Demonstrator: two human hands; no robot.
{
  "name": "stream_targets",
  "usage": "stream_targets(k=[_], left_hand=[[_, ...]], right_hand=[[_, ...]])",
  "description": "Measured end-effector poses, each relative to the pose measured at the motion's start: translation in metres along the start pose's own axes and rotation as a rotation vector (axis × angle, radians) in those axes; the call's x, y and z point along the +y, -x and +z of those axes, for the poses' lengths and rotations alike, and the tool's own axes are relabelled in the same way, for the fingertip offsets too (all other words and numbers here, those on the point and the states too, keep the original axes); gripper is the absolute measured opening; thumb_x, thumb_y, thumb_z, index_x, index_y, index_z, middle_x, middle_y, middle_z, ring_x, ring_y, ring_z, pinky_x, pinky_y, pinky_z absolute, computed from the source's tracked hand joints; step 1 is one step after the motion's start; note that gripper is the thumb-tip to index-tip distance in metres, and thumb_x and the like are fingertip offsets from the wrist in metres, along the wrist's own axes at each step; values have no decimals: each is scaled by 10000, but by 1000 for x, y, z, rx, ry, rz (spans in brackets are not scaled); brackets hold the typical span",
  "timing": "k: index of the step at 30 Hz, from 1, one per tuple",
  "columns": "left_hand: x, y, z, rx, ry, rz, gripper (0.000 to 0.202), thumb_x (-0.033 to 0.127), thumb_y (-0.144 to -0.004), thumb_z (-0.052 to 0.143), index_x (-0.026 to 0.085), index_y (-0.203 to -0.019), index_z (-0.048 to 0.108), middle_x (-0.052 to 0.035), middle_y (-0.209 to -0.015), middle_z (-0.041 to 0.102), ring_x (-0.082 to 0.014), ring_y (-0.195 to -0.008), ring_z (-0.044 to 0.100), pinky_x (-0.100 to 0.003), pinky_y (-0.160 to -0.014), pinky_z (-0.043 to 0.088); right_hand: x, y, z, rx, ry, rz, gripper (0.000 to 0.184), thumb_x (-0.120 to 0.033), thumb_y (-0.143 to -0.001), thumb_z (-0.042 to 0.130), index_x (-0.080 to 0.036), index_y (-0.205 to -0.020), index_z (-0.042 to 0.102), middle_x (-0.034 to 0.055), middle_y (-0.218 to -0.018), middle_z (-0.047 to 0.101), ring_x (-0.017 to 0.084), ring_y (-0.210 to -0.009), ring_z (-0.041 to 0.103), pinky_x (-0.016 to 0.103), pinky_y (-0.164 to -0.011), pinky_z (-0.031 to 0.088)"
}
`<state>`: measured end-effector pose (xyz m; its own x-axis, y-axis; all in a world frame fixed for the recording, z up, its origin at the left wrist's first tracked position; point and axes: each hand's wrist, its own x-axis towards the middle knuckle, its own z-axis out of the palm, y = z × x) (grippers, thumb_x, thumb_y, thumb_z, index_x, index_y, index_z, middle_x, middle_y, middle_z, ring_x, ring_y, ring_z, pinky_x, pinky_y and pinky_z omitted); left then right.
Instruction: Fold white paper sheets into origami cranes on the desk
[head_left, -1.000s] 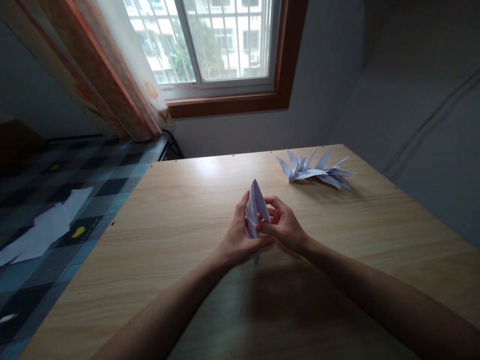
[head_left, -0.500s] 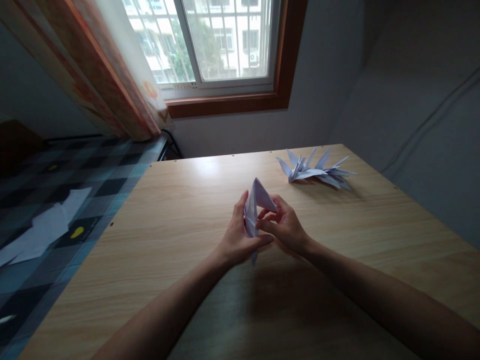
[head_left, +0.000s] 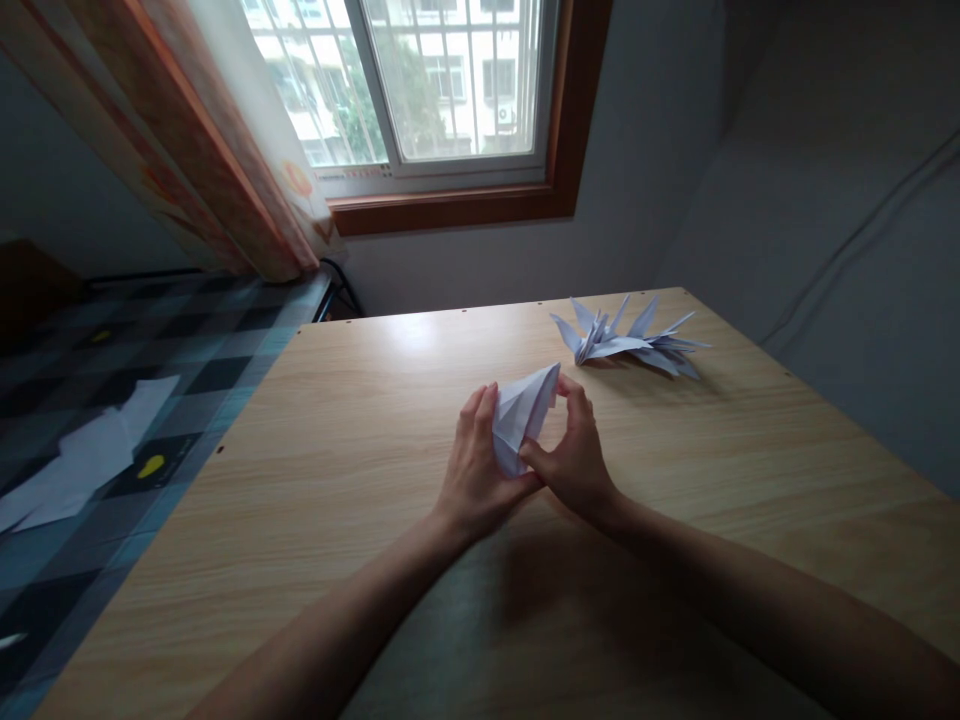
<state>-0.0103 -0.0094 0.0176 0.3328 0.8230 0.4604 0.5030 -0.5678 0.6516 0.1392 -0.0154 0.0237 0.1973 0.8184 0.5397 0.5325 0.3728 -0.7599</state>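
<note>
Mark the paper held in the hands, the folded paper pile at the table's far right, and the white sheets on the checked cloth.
Held paper [head_left: 519,413]: head view, on its creased face.
Folded paper pile [head_left: 619,347]: head view, on a flap near its middle.
White sheets [head_left: 97,450]: head view, mid-surface.

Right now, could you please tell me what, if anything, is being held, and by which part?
Folded paper: the left hand holds it by its left side, the right hand by its right.
</note>
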Motion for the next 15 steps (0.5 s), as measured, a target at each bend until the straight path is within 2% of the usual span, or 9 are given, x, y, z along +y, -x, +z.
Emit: stream_targets(k=[2, 4, 7, 10, 13, 15], left_hand=[[2, 1, 0, 9, -22, 12, 1050, 477, -705, 770, 281, -1502, 115, -174, -1506, 248, -373, -1391, 292, -579, -1104, 340], [3, 2, 1, 8, -56, 22, 1075, 496, -697, 777, 282, -1506, 102, -182, -1515, 238, -382, -1404, 273, -594, -1108, 325], [5, 4, 3, -17, -105, 53, 1098, 498, -703, 776, 284, -1517, 71, -196, -1551, 186, -400, -1425, 234, -614, -1112, 306], [8, 7, 4, -51, -87, 87, 1052, 434, -767, 730, 270, -1527, 22, -204, -1584, 116, -397, -1450, 188, -613, -1118, 300], [7, 8, 4, -91, -5, 93, 993, 362, -816, 673, 252, -1533, -5, -187, -1603, 88, -375, -1474, 138, -590, -1142, 277], [2, 7, 2, -116, 70, 44, 931, 368, -837, 643, 241, -1538, 42, -169, -1599, 158, -368, -1457, 209, -564, -1146, 289]], right_hand=[[1, 0, 2, -11, -49, 5, 666, -239, -649, 675, -205, -1264, 421, 117, -1233, 547, 312, -1157, 515, 542, -1011, 408], [3, 0, 5, -34, -169, 59, 709, -223, -646, 701, -221, -1290, 404, 108, -1228, 560, 291, -1111, 561, 502, -968, 465], [6, 1, 9, -12, -320, 214, 714, -218, -668, 710, -223, -1308, 393, 77, -1031, 631, 242, -857, 645, 397, -733, 562], [7, 1, 12, 61, -340, 309, 685, -229, -692, 699, -218, -1310, 405, 27, -845, 636, 204, -666, 628, 333, -576, 541], [8, 1, 12, 103, -275, 292, 681, -206, -668, 706, -231, -1297, 446, 20, -849, 653, 198, -649, 629, 320, -564, 531], [10, -2, 10, 95, -213, 237, 620, -193, -665, 701, -238, -1251, 502, 17, -876, 670, 200, -683, 639, 325, -609, 536]])
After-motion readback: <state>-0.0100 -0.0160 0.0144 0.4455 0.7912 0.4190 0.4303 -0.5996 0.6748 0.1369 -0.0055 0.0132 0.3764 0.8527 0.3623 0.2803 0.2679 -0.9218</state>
